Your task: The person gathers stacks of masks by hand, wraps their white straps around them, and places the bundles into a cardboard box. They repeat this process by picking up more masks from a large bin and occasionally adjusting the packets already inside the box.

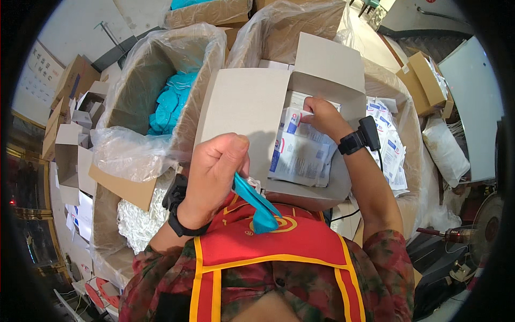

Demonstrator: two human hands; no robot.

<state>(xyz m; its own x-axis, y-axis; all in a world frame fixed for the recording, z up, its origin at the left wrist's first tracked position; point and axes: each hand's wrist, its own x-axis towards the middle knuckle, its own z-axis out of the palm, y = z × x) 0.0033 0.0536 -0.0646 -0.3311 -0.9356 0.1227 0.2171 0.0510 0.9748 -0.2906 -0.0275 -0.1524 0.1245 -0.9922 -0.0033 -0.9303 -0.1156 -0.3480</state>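
Left hand (221, 161): fingers pinch teal strip (258, 210), likely soft, light; grip its end. Right hand (324, 116): fingers pinch 1 packet (293, 121), likely light, slick; grip edge.

Carton (351, 102) — smooth, matt cardboard

Teal piece (257, 206) in left hand (221, 161), packets (300, 155) in carton (244, 104)

Right side: a pale upright panel (471, 115) stands beside an open brown carton (418, 86); a stuffed white sack (445, 151) lies nearby. Lower right: a round caged unit (488, 228), apparently a fan (lens edge dark). Left: a written sheet (42, 68) near a tall cardboard box (76, 80). Top: a green stool (368, 5), partly visible.
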